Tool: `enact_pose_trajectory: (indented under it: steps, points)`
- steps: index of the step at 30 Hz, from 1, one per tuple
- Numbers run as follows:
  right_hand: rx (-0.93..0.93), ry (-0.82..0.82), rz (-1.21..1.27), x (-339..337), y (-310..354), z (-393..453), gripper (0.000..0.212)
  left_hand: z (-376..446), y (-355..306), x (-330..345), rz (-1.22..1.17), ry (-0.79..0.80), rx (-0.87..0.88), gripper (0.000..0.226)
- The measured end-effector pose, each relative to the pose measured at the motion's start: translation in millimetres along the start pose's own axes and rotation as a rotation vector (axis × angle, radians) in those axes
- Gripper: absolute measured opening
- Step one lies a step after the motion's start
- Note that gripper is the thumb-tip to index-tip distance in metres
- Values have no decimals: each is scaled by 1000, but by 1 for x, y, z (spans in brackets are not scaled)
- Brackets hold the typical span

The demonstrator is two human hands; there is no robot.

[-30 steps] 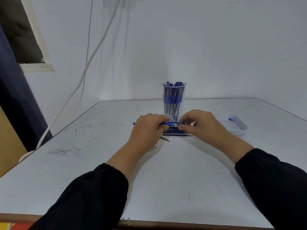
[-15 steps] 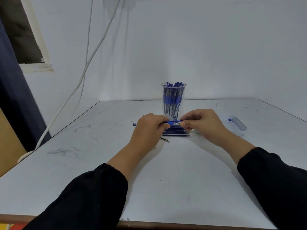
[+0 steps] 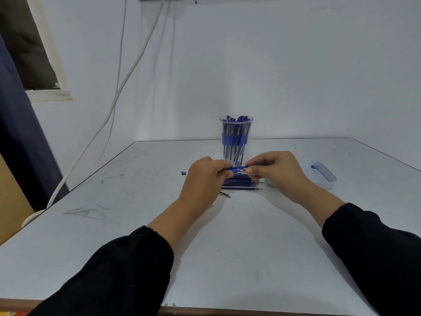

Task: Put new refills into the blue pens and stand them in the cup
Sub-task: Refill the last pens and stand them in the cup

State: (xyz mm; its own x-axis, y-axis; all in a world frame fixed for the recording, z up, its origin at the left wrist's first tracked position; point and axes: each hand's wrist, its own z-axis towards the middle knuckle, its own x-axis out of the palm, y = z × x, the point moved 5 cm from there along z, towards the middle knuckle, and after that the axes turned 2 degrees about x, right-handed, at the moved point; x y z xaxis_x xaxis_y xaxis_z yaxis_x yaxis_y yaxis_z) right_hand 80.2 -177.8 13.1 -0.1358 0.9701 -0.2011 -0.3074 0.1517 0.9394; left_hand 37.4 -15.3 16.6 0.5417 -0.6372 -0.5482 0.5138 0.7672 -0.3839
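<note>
Two black sleeves (image 3: pixel 109 270) reach in from the near edge of the white table (image 3: pixel 227 247). In front of the clear cup (image 3: pixel 236 142), both hands meet over one blue pen (image 3: pixel 237 169), held level just above the table. Left hand (image 3: pixel 202 179): fingers curled around the barrel, whose capped end pokes out on the side away from the cup. Right hand (image 3: pixel 273 172): fingertips pinching the pen's other end, apparently the tip section or refill; too small to tell which. Below the hands, nearer than the cup, a row of loose blue refills (image 3: pixel 241 183) lies flat.

Judgement: pen and refill are light, thin and stiff but bendable; smooth plastic may slip. Best held by the barrel's grip zone, with the refill pinched close to the opening.

The cup is already crowded with blue pens standing upright. Right of the cup, a shallow white tray (image 3: pixel 328 181) holds a blue piece.
</note>
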Motion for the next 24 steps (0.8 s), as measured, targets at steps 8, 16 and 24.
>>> enact_pose_trajectory:
  steps: [8,16,24]
  points:
    - [24,23,374,7,1,-2,12,6,-7,-8,72,-80,100,14]
    - [-74,-301,449,-23,17,8,14,21,18,-15,31,-49,-127,45]
    - [-354,-581,86,-74,94,58,16,75,50,7,-194,179,-445,74]
